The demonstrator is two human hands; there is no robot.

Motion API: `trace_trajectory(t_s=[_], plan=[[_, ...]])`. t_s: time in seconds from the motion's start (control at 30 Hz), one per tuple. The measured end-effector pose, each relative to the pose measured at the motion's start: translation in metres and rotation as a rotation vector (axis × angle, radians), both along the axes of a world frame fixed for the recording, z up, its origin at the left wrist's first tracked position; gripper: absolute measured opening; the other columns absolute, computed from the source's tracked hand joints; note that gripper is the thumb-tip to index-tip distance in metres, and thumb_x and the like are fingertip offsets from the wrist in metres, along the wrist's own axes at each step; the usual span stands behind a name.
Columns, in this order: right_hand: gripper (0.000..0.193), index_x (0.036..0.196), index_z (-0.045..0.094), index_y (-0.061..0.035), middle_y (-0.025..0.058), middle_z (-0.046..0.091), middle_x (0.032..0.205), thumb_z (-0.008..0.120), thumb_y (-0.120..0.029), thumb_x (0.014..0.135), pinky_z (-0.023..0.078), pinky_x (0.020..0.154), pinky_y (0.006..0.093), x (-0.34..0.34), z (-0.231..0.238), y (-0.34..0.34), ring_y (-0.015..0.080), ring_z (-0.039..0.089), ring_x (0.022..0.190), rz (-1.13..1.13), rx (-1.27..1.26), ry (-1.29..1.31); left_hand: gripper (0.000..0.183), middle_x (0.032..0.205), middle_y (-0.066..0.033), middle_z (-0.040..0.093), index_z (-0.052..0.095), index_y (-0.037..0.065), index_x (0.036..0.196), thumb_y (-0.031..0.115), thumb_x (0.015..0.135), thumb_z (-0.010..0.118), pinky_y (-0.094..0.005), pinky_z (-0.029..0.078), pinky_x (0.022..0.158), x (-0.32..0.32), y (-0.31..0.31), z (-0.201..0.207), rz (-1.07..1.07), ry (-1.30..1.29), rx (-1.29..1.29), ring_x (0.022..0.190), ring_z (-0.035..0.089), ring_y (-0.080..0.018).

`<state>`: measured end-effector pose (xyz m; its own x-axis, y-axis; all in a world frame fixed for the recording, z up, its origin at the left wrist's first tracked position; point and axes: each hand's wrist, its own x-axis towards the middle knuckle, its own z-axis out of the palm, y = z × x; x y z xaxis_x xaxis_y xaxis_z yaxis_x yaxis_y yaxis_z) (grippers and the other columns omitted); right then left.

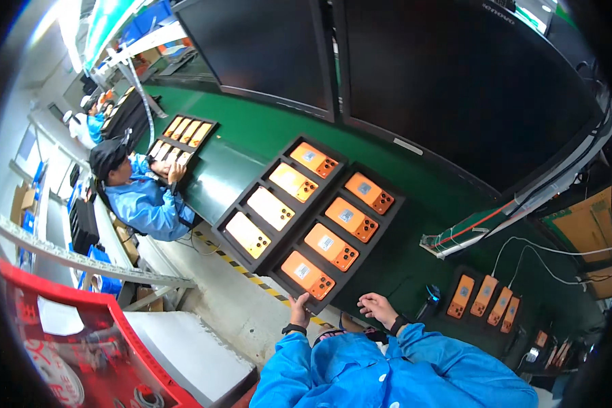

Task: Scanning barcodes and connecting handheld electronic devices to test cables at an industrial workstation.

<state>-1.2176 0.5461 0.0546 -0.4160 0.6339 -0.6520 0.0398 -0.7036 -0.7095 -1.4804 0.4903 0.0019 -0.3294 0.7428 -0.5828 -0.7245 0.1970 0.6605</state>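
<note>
Now | left hand (300, 311) gripping black tray (344, 278) of 4 phones (331, 247) | right hand (379, 308) half-curled

Bright blue smock (347, 367), pale buttons (382, 377), dark wristbands (294, 329)

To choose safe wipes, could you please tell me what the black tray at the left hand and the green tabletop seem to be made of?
The black tray: probably dense foam, matte, judging by its thick, dull walls. The green tabletop: perhaps rubber or vinyl, smooth and slightly glossy, since it reflects light.
</note>
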Motion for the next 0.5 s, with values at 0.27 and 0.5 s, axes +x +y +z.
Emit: trace_trajectory(t_s=[0.27, 0.5], plan=[[0.017, 0.102, 0.056, -0.0085, 0.0008, 0.062, 0.092, 0.055, -0.023, 0.093, 0.047, 0.064, 0.0212, -0.007, 0.040, 0.043, 0.0078, 0.058, 0.076, -0.327, 0.102, 0.052, 0.050, 0.099, -0.0048, 0.055, 0.042, 0.008, 0.119, 0.008, 0.072, 0.061, -0.0316, 0.049, 0.073, 0.058, -0.053, -0.009, 0.124, 0.087, -0.046, 0.087, 0.056, -0.0190], [0.030, 0.100, 0.055, -0.0065, 0.0080, 0.058, 0.104, 0.068, -0.022, 0.077, 0.035, 0.095, 0.0395, -0.017, 0.055, 0.108, 0.0273, 0.049, 0.105, -0.320, 1.088, -0.794, 0.044, 0.099, -0.0098, 0.062, 0.055, -0.002, 0.106, 0.014, 0.066, 0.058, -0.0373, 0.050, 0.081, 0.010, -0.162, 0.008, 0.115, -0.148, -0.205, 0.086, 0.061, -0.0266]])
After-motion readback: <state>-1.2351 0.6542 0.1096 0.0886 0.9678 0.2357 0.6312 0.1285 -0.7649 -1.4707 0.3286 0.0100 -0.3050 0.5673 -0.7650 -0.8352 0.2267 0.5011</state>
